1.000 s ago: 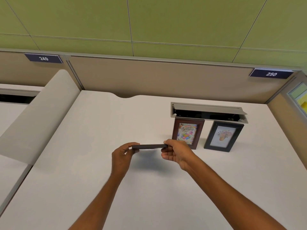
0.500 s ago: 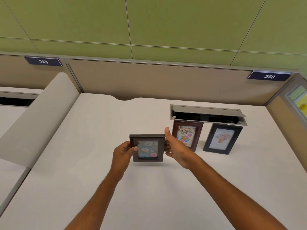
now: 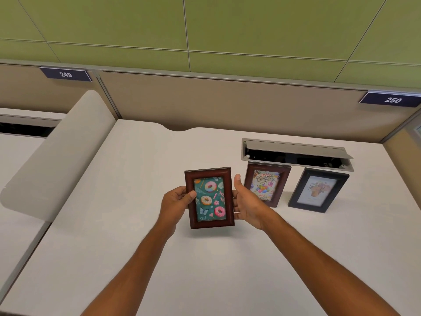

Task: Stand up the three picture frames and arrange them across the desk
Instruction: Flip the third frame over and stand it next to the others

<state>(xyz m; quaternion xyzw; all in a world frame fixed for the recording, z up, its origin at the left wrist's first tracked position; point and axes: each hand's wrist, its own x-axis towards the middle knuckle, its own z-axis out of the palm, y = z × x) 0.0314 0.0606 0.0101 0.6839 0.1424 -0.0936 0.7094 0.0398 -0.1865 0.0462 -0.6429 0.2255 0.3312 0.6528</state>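
A dark red wooden frame with a donut picture [image 3: 209, 198] is held upright above the white desk [image 3: 127, 201], its picture facing me. My left hand [image 3: 176, 202] grips its left edge with the thumb across the front. My right hand [image 3: 247, 205] holds its right edge, fingers behind. Just to the right stands a brown frame with a birthday card [image 3: 266, 184]. Further right stands a black frame with a pale picture [image 3: 317, 190]. Both lean back slightly on the desk.
An open grey cable tray [image 3: 296, 153] sits right behind the two standing frames. A beige partition wall [image 3: 227, 103] runs along the desk's back. A rounded grey divider [image 3: 57, 156] borders the left side, with a neighbouring desk beyond it.
The donut frame went from flat and edge-on to upright, then turned from landscape to portrait with its picture facing me. Both hands stayed on it.
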